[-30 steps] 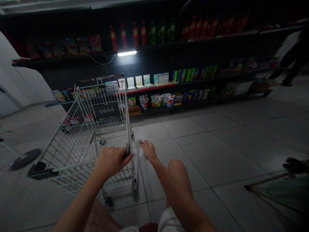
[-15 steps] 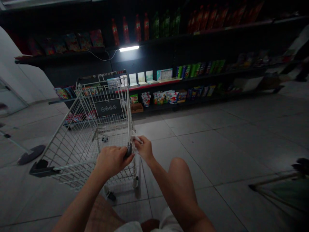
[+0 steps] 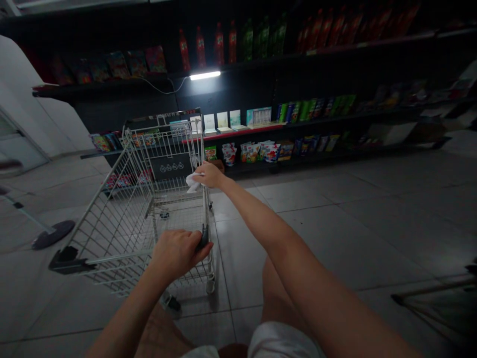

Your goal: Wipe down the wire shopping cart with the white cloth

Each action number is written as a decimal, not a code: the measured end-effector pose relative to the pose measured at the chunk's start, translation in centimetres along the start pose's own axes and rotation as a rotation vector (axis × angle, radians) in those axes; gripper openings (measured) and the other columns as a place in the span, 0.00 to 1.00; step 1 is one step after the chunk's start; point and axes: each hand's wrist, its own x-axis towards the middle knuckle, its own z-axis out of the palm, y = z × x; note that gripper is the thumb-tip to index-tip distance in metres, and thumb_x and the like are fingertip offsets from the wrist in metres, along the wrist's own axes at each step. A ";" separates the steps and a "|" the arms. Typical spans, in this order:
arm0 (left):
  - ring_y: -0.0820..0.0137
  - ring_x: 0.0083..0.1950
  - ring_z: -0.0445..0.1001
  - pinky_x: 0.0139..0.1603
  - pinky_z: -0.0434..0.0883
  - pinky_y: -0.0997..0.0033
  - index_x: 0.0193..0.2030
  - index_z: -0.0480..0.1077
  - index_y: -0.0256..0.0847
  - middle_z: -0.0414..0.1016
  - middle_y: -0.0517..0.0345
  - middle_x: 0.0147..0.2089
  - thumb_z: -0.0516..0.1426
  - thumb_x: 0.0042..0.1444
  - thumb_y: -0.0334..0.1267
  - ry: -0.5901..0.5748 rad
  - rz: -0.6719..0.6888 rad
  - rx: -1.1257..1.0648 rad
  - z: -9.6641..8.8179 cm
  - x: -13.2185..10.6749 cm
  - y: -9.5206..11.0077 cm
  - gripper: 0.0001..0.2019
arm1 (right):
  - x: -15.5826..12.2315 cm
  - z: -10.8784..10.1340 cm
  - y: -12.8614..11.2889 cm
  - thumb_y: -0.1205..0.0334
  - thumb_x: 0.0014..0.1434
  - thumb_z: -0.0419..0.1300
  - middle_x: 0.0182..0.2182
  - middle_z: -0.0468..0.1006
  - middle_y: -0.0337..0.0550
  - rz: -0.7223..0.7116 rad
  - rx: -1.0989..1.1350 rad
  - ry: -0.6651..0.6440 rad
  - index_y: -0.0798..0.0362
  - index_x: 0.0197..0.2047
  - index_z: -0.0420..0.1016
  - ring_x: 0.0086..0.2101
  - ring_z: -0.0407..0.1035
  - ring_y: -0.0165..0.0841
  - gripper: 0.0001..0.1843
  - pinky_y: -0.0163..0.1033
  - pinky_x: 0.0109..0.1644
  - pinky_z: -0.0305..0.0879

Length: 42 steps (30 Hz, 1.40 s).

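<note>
A metal wire shopping cart stands in front of me, slightly left. My left hand is wrapped round its near right corner, on the dark plastic corner piece. Farther along the right top rail is my right hand, closed on a crumpled white cloth. The cloth hangs at the rail, partly inside the basket. A dark panel with round printed figures is fixed at the cart's far end.
Store shelves with bottles, cans, bags and small boxes run behind the cart. A lit tube lamp hangs under the upper shelf. A stand with a round base is at left; a dark-legged folding frame at right.
My right hand has moved forward along the cart's right rail with the cloth, away from the near corner. The left hand stays on the corner. The view has shifted slightly.
</note>
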 end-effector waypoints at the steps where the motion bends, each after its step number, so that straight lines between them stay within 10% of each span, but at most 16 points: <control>1: 0.66 0.27 0.75 0.25 0.56 0.69 0.29 0.70 0.40 0.77 0.54 0.25 0.43 0.66 0.54 0.007 0.002 -0.001 0.0 0.0 0.0 0.26 | 0.3 0.0 0.2 0.61 0.54 0.58 0.20 0.65 0.32 0.020 0.003 0.019 0.55 0.19 0.65 0.28 0.62 0.26 0.15 0.50 0.66 0.50; 14: 0.72 0.18 0.68 0.21 0.54 0.69 0.22 0.63 0.41 0.68 0.63 0.17 0.52 0.63 0.46 0.399 0.197 -0.019 0.5 -1.6 -0.4 0.19 | -8.5 0.0 -6.5 0.54 0.62 0.51 0.19 0.67 0.38 -0.572 -0.056 -0.105 0.51 0.20 0.63 0.27 0.64 0.30 0.20 0.42 0.56 0.62; 24: 0.75 0.18 0.63 0.22 0.55 0.69 0.22 0.60 0.41 0.63 0.66 0.16 0.55 0.61 0.44 0.467 0.279 -0.048 0.7 -2.9 -1.4 0.18 | -2.2 -0.5 0.0 0.52 0.61 0.53 0.22 0.70 0.38 -0.256 -0.177 -0.032 0.54 0.22 0.68 0.28 0.65 0.28 0.20 0.46 0.61 0.59; 34: 0.72 0.22 0.67 0.25 0.52 0.69 0.23 0.61 0.41 0.68 0.61 0.20 0.54 0.60 0.51 0.110 0.192 -0.170 0.2 -4.1 -5.5 0.19 | -9.1 3.9 -7.9 0.50 0.66 0.50 0.31 0.76 0.42 -0.436 -0.021 0.372 0.52 0.29 0.74 0.38 0.71 0.31 0.21 0.42 0.56 0.66; 42: 0.63 0.32 0.74 0.30 0.52 0.67 0.38 0.63 0.42 0.77 0.54 0.32 0.48 0.62 0.50 -0.238 -0.068 -0.083 -2.1 -1.7 -3.5 0.14 | -15.3 12.5 -9.5 0.55 0.66 0.51 0.46 0.73 0.50 0.074 0.285 0.859 0.51 0.44 0.74 0.49 0.70 0.36 0.14 0.46 0.54 0.69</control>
